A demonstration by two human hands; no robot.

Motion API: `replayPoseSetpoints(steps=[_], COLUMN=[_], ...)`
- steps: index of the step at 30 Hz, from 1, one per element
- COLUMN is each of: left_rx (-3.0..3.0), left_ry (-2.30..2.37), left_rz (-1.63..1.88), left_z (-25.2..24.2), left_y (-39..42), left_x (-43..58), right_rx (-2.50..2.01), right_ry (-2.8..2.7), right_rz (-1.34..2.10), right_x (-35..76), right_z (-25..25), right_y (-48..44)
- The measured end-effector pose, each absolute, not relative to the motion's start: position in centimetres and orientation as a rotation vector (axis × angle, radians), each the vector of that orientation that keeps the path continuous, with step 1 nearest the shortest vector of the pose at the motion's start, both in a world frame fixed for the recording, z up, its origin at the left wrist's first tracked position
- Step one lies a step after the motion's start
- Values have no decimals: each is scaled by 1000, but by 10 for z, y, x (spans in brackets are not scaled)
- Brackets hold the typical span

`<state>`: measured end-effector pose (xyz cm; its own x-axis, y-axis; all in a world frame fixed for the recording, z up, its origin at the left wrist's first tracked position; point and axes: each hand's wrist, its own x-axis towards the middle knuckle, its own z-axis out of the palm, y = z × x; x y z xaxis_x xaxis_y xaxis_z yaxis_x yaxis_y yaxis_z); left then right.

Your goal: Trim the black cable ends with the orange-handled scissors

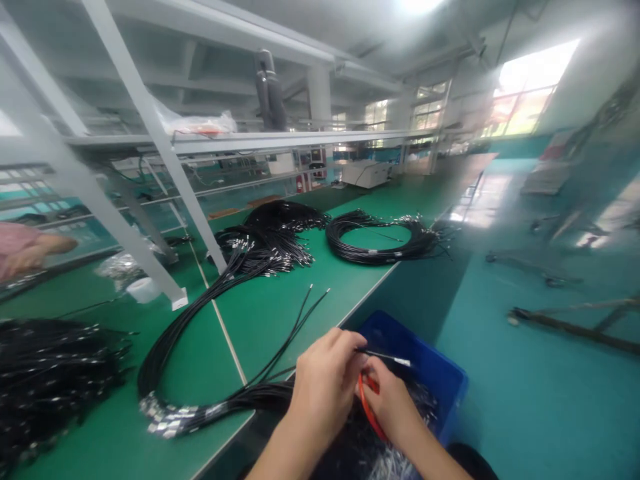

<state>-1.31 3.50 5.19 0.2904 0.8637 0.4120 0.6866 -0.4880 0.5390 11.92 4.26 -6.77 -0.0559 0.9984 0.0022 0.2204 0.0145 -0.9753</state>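
Observation:
My left hand [325, 380] is closed around a black cable, whose silver-white tip [401, 362] sticks out to the right past my fingers. Close against it, my right hand [393, 403] grips an orange-handled tool [370, 412]; its working end is hidden between my hands, so I cannot tell its exact kind. A bundle of black cables [167, 330] curves across the green table to my left hand, with white labels [173, 420] wrapped around it. Beneath both hands stands a blue bin [453, 383] with clear plastic scraps [393, 463] inside.
A coiled cable ring [345, 250] and a heap of black cables [280, 217] lie farther up the table [265, 317]. More cables [50, 373] are piled at left, near another person's hand [30, 257]. A white shelf post [165, 160] rises from the table.

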Motion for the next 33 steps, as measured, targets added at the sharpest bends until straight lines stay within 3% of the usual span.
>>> replayPoseSetpoints(steps=[5,16,33], left_rx=[2657,1462,1386], left_ry=[1329,1185,1166], left_rz=[1147,1004,1033], left_z=[41,31,24], left_y=[14,7,3], left_x=[10,7,9], right_rx=[-1209,-953,-897], right_ry=[-1119,-638,-554], right_rz=[1161,1308,1321], right_x=[146,140,131], right_z=[-41,15,19], right_y=[36,1,6])
